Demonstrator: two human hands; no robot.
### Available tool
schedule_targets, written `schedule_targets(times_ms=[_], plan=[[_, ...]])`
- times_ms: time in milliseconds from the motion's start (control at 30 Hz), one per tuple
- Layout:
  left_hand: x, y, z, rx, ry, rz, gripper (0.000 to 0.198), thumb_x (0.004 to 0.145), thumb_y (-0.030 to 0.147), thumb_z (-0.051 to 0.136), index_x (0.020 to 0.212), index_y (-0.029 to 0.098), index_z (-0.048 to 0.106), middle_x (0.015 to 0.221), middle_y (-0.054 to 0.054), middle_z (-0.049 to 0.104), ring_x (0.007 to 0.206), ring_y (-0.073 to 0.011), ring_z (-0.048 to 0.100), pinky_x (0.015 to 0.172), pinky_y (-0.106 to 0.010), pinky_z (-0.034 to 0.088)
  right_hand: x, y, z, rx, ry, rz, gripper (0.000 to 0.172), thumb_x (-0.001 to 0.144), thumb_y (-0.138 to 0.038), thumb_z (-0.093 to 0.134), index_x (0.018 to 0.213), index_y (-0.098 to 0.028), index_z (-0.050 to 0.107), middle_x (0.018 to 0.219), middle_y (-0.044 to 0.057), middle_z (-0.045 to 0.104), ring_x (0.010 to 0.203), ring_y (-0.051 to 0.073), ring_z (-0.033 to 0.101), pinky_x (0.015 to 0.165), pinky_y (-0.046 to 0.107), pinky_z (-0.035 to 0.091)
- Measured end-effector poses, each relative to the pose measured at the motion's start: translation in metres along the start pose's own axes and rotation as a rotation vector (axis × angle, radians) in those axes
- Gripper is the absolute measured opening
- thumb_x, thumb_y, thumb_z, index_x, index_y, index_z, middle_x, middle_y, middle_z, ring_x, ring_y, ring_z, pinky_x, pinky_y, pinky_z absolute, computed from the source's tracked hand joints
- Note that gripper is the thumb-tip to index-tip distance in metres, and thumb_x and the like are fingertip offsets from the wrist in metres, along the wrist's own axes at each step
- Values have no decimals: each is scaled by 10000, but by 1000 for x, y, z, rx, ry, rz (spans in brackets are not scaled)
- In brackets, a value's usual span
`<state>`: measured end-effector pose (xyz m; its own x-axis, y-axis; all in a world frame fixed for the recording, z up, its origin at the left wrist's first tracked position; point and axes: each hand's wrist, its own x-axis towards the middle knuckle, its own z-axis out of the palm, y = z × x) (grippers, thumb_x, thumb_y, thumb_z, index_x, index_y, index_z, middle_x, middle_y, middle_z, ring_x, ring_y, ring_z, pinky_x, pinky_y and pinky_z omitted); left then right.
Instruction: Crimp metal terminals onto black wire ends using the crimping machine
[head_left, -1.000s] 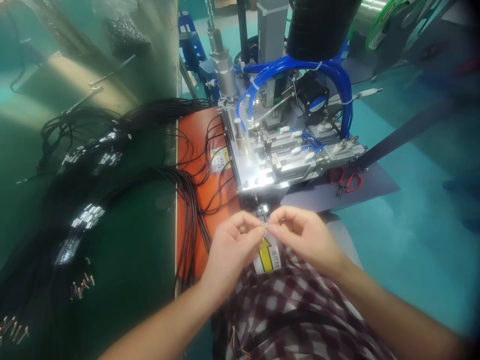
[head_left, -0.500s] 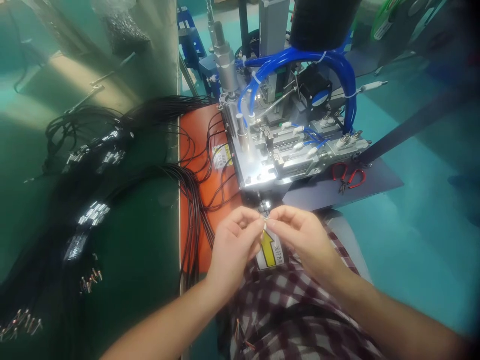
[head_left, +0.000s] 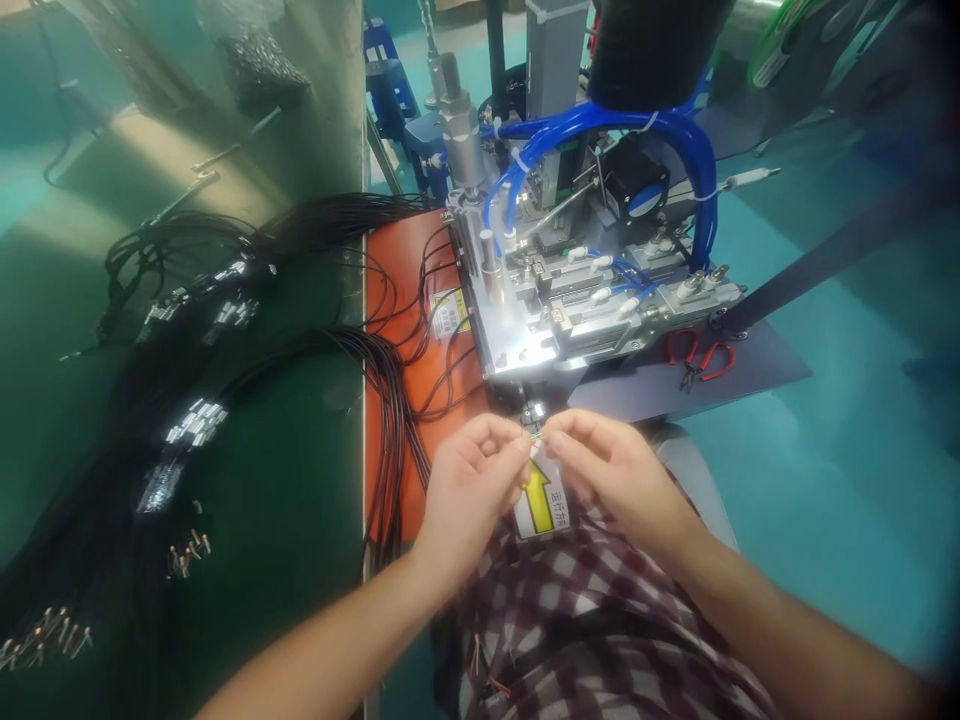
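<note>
In the head view, my left hand and my right hand meet in front of the metal machine, both with thumb and fingers pinched. Thin, light-coloured wires show in the small gap between the two sets of fingertips. How far they run inside the fingers is hidden. Just below the fingertips lies a white label with a yellow arrow. Left of my left hand, a bundle of black cables hangs over the orange board.
Black cables with shiny metal ends lie on the green table at left. Blue air hoses arch over the machine. Red-handled pliers rest on the grey plate at right. A dark post slants at right.
My fingertips have drawn slightly apart, and more of the thin wires shows between them. The whole view has shifted a little; the machine and cables look the same.
</note>
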<state>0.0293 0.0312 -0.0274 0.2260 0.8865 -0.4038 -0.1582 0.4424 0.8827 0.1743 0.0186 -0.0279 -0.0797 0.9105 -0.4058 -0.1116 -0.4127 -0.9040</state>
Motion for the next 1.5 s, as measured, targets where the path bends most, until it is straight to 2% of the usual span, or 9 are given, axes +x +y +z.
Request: schedule_targets(times_ms=[100,233,400,567,833,1133,1233,1367,1500], plan=[[0,0,0,7,8,-7,180,803,246,653,725,150,523,514,68,487,379,-2,303,393,-137,219,1,-1,0,-43,30,-19,235,802,-404,631,770,-174,594,472,-81,382,399,64,279,378,207,226],[-1,0,1,42,18,3,182,804,258,650,726,151,525,526,69,486,381,3,294,391,-129,220,1,1,3,-136,46,-71,193,810,-352,621,748,-170,600,604,-20,513,508,98,418,454,223,334],[-1,0,2,90,32,9,193,786,272,659,715,149,528,561,61,502,389,2,313,380,-127,210,0,5,4,-314,137,-292,128,839,-282,583,756,-185,571,721,11,575,610,124,495,559,248,405],[1,4,2,73,19,-43,193,776,279,657,707,153,528,514,63,501,363,-5,299,372,-136,206,5,1,-3,-138,-24,-18,232,843,-392,564,748,-181,563,464,-81,360,407,76,287,388,209,238],[0,3,0,99,-5,-44,213,778,305,659,700,155,531,495,69,484,368,-8,283,369,-133,201,4,1,0,-173,43,-110,220,800,-386,638,757,-171,621,608,-14,545,473,91,398,416,219,306],[4,5,-1,217,-10,-26,194,771,298,650,702,149,547,527,68,467,372,-4,267,372,-146,219,4,7,-3,-237,28,-194,204,881,-336,573,746,-187,541,587,-55,447,492,78,363,443,206,302],[6,6,-2,260,-21,-21,180,783,297,638,710,149,567,530,65,469,367,-6,265,372,-149,222,6,6,-3,-207,19,-160,223,888,-358,563,744,-192,522,554,-70,402,468,76,337,430,208,286],[10,8,-3,318,-33,-1,179,778,317,656,751,144,621,548,42,501,402,-38,350,389,-162,264,9,3,-7,-192,17,-115,264,869,-405,578,722,-195,512,523,-75,396,436,75,326,409,213,268],[13,7,-6,453,-1,142,128,774,270,668,844,163,655,671,4,591,538,-97,501,494,-193,382,17,2,-15,-177,18,-93,286,838,-428,604,702,-192,516,508,-75,399,428,75,316,403,217,240]])
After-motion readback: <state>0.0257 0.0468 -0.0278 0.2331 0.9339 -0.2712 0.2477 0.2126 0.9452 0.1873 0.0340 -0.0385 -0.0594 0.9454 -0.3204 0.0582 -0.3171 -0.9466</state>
